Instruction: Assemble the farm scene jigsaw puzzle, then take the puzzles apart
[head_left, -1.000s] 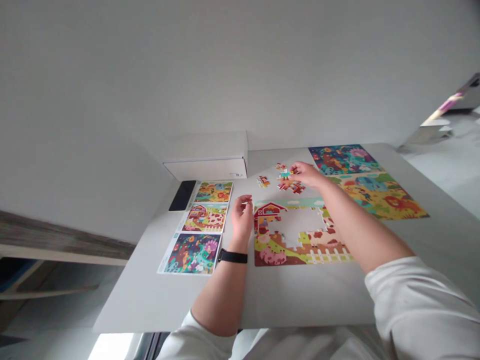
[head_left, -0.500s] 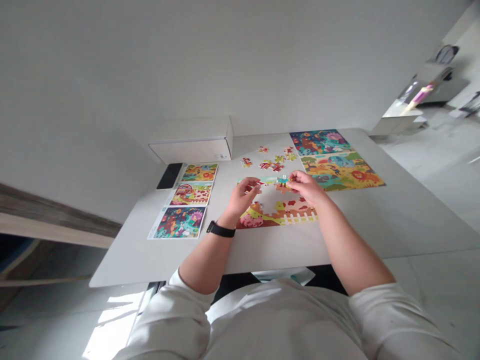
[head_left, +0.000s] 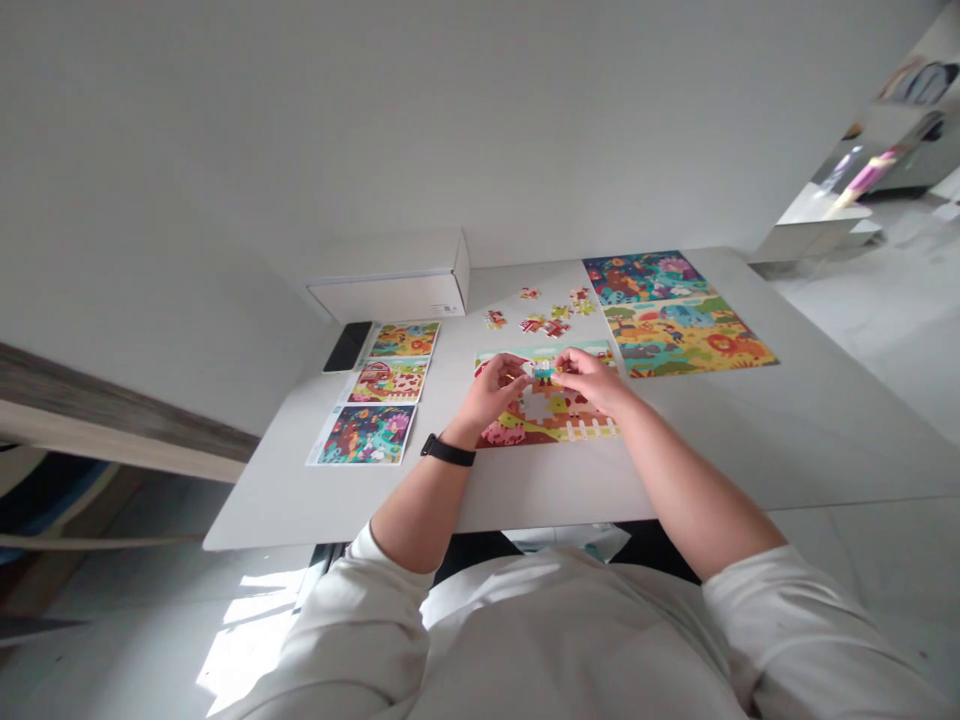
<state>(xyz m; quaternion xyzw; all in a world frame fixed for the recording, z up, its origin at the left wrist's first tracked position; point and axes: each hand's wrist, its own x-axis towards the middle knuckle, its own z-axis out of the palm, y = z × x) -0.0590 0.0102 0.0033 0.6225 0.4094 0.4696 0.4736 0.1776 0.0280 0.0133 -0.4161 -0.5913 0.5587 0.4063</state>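
Observation:
A partly assembled farm jigsaw puzzle (head_left: 559, 412) lies on the white table (head_left: 547, 490), with a red barn at its left and a white fence along its front. A bare gap (head_left: 536, 405) shows in its middle. Above it, my right hand (head_left: 592, 380) pinches a small jigsaw piece (head_left: 544, 373) in its fingertips. My left hand (head_left: 493, 390) is close by on the left, its fingers curled over the puzzle's edge. Whether it holds anything is hidden. Several loose jigsaw pieces (head_left: 544, 325) lie just beyond the puzzle.
A finished jungle-animal jigsaw puzzle (head_left: 679, 315) lies at the far right of the table. Three picture cards (head_left: 388, 395) line the left side, beside a black phone (head_left: 347, 346). A white box (head_left: 390, 295) stands at the far edge.
My right hand has moved from the loose pieces to above the farm puzzle, closer to my left hand. The gap looks smaller. The view has tilted back, showing more of my torso.

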